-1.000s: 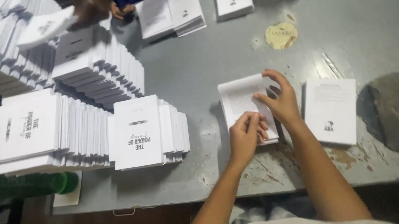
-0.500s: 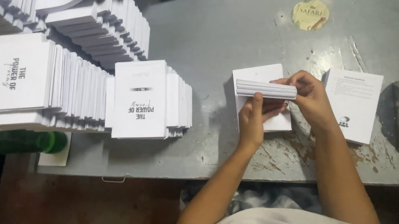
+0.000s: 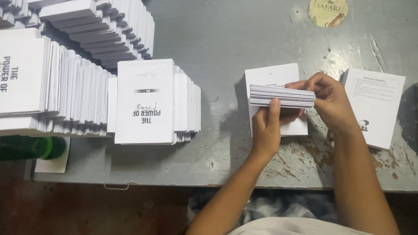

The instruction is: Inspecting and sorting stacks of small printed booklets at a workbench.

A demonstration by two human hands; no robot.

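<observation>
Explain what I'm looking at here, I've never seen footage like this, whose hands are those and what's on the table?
One camera, worn on a person's head, looks down at their own bare hands. The left hand and right hand together hold a thin stack of white cards edge-on above another white card pile on the grey table. Beside the right hand lies a printed sheet. To the left stand rows of white booklets. A round yellow sticker lies farther back.
</observation>
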